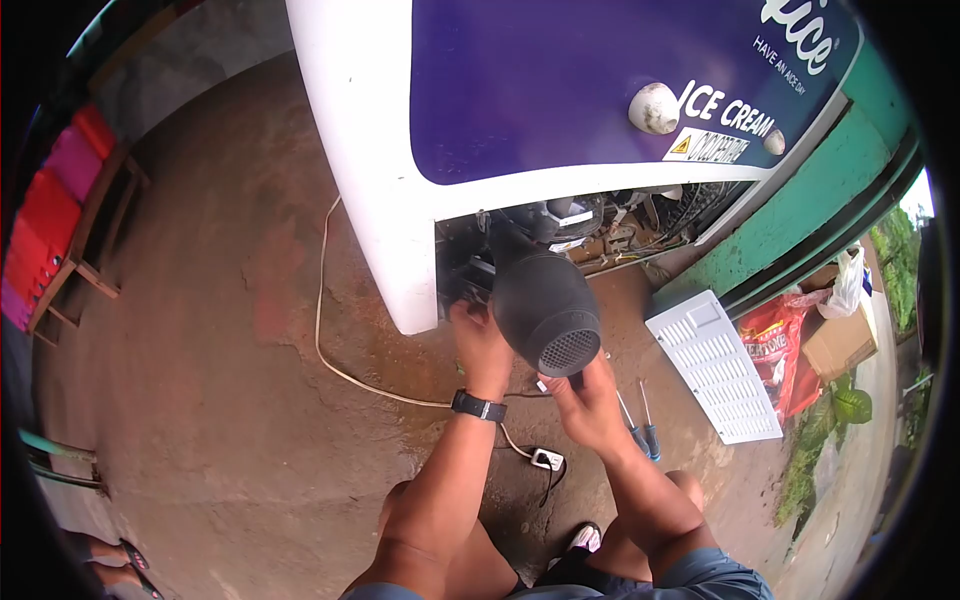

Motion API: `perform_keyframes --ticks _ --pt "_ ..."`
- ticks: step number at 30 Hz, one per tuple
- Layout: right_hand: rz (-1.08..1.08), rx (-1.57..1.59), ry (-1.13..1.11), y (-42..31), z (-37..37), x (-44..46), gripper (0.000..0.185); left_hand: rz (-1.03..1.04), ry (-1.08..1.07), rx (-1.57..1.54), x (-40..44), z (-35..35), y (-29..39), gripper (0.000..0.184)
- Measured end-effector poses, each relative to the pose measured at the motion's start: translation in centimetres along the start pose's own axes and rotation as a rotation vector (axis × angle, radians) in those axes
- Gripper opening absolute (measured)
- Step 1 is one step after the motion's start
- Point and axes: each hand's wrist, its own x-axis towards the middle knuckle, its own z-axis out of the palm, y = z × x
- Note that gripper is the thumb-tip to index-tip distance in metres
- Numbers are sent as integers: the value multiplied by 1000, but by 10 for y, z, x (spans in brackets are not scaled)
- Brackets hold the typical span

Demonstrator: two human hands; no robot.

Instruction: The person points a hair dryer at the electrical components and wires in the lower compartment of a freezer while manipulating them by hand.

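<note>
A black hair dryer [545, 295] points into the open lower compartment [620, 225] of an ice cream freezer [370, 150], its round rear grille toward me. My right hand [590, 405] is closed round its lower part, mostly below the grille; the handle itself is hidden. My left hand [480, 345], with a dark watch [479, 405] on the wrist, is close against the dryer's left side at the compartment's edge. Its fingertips are partly hidden, so what they hold is unclear. Inside the compartment are a black rounded compressor [550, 218], wiring and dark parts.
A white slotted panel [715, 365] lies at right near two screwdrivers [645, 435]. A pale cable [325, 340] runs across the floor, and a white socket [547, 459] lies between my legs. A red bag [775, 345], a cardboard box [840, 335] and a bench [85, 235] stand around.
</note>
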Motion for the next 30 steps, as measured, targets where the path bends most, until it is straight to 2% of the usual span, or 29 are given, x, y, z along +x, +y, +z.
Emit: perform_keyframes --ticks 2,8,10,13,17,23,30 --pt "-35 -26 1 -1 1 1 33 -1 -6 7 2 -1 -8 46" --pt "-4 3 4 6 -1 5 37 1 -13 137 -4 0 25 48" --pt "258 230 -9 2 -6 9 41 -167 -80 -65 -5 1 35 46" --pt "343 288 -28 -9 -18 17 45 -182 -101 -89 0 0 31 44" --pt "254 198 -39 -14 -28 17 49 -195 -135 -14 2 -5 31 43" --pt "358 300 -56 -21 -38 7 47 -213 -152 -3 1 -7 34 41" --pt "326 255 -52 -2 -40 -12 44 -252 -164 -42 -2 -10 37 39"
